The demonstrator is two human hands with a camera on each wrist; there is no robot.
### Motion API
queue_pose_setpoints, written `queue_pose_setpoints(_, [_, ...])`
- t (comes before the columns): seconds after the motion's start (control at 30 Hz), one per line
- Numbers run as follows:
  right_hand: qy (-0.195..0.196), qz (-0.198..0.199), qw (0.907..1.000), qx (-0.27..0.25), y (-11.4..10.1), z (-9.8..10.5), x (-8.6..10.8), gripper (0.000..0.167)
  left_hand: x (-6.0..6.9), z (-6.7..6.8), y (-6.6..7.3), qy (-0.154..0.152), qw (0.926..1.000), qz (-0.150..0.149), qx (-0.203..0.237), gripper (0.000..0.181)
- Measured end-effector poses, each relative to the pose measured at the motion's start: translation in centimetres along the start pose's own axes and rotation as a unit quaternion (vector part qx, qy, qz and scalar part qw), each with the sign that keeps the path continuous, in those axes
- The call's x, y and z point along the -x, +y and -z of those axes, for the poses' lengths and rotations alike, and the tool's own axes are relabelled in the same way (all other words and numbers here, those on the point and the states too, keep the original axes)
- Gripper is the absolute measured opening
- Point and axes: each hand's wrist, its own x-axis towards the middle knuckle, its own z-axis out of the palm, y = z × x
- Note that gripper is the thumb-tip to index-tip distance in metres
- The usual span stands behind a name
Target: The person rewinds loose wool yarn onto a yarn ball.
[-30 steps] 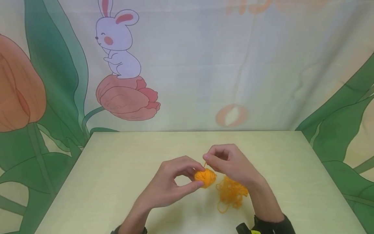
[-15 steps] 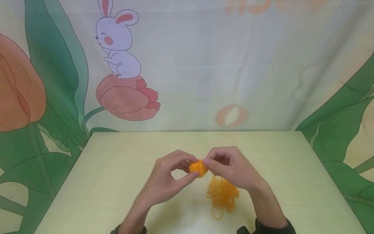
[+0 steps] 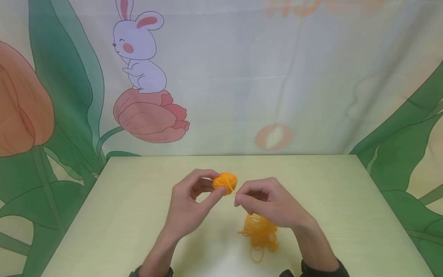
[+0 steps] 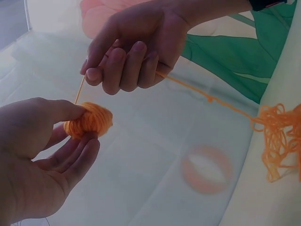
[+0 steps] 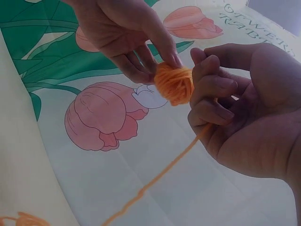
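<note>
The left hand [image 3: 189, 204] pinches a small orange yarn ball [image 3: 225, 182] between thumb and fingertips, above the table. Just right of the ball, the right hand [image 3: 277, 202] pinches a strand that runs taut from the ball. In the left wrist view the strand [image 4: 209, 98] passes under the curled fingers of the right hand [image 4: 136, 52] and leads to a loose heap of orange yarn [image 4: 280, 136]. That heap [image 3: 261, 232] lies on the table below the right hand. The right wrist view shows the ball [image 5: 173, 84] partly behind the right hand's fingers.
The pale table [image 3: 131, 215] extends on both sides of the hands. Behind it hangs a curtain [image 3: 221, 77] printed with a rabbit, tulips and green leaves. A dark object [image 3: 286, 273] shows at the bottom edge beside the right sleeve.
The left hand has moved left and up with the ball, turning it. The right hand has come slightly left and lower with the strand. The yarn heap has shifted a little left.
</note>
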Motion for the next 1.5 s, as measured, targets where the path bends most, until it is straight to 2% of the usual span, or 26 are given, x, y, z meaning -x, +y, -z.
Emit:
queue_pose_setpoints(0.17, [-0.016, -0.003, 0.9999, 0.001, 0.2, -0.3, -0.2, 0.021, -0.1, 0.1, 0.2, 0.028, 0.9991, 0.021, 0.025, 0.033])
queue_pose_setpoints(0.4, [-0.054, -0.007, 0.9985, 0.006, 0.9, -0.2, -0.3, 0.021, -0.1, 0.2, 0.9, 0.044, 0.9953, 0.065, 0.058, 0.031])
queue_pose_setpoints(0.53, [-0.079, -0.01, 0.9967, 0.013, 1.5, 0.0, -0.5, 0.02, 0.0, 0.3, 1.3, 0.042, 0.9921, 0.091, 0.075, 0.032])
queue_pose_setpoints(0.63, [-0.087, -0.025, 0.9959, 0.009, 1.9, 0.2, -0.8, 0.019, 0.0, 0.3, 1.5, 0.028, 0.9908, 0.097, 0.09, 0.032])
queue_pose_setpoints(0.73, [-0.09, -0.045, 0.9949, -0.005, 2.4, 0.5, -1.0, 0.019, 0.1, 0.2, 1.7, 0.004, 0.9907, 0.088, 0.104, 0.031])
queue_pose_setpoints(0.97, [-0.086, -0.092, 0.9909, -0.047, 3.2, 1.2, -1.0, 0.016, 0.3, -0.1, 1.5, -0.083, 0.9876, 0.024, 0.131, 0.031])
queue_pose_setpoints(1.23, [-0.059, -0.116, 0.9914, -0.018, 3.4, 1.9, -1.0, 0.018, 0.5, -0.4, 1.4, -0.182, 0.9748, -0.021, 0.127, 0.033])
queue_pose_setpoints(1.33, [-0.047, -0.104, 0.9934, -0.015, 3.1, 2.2, -0.8, 0.019, 0.6, -0.4, 1.2, -0.198, 0.9723, -0.038, 0.119, 0.033])
queue_pose_setpoints(1.5, [-0.014, -0.085, 0.9958, -0.033, 2.5, 2.4, -0.4, 0.019, 0.6, -0.3, 1.0, -0.196, 0.9764, -0.052, 0.075, 0.031])
